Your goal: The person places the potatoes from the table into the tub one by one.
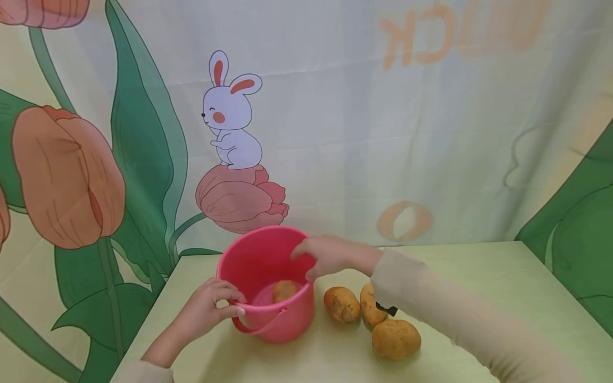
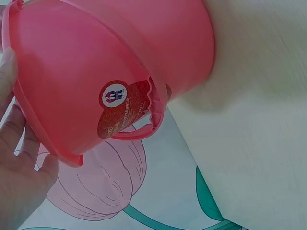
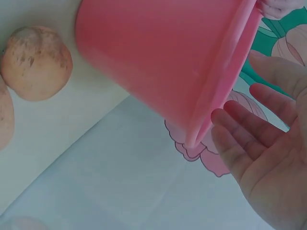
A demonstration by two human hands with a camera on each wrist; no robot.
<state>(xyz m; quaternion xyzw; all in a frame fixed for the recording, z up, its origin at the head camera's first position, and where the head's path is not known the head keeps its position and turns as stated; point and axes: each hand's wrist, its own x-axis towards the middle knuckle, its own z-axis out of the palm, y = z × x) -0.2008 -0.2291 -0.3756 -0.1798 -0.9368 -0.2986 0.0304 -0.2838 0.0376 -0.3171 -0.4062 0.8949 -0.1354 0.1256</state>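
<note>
A pink bucket stands upright on the table, with one potato lying at its bottom. My left hand grips the near left rim, fingers over the edge and thumb outside. Over the right side of the rim, my right hand reaches with loosely bent fingers. Nothing is in that hand in the right wrist view, where the palm and spread fingers are beside the rim. The bucket's handle hangs down along its side, near a red label.
To the right of the bucket lie three more potatoes: one nearest it, one partly hidden by the right sleeve, and one in front. A printed curtain with a rabbit and tulips hangs behind the pale table.
</note>
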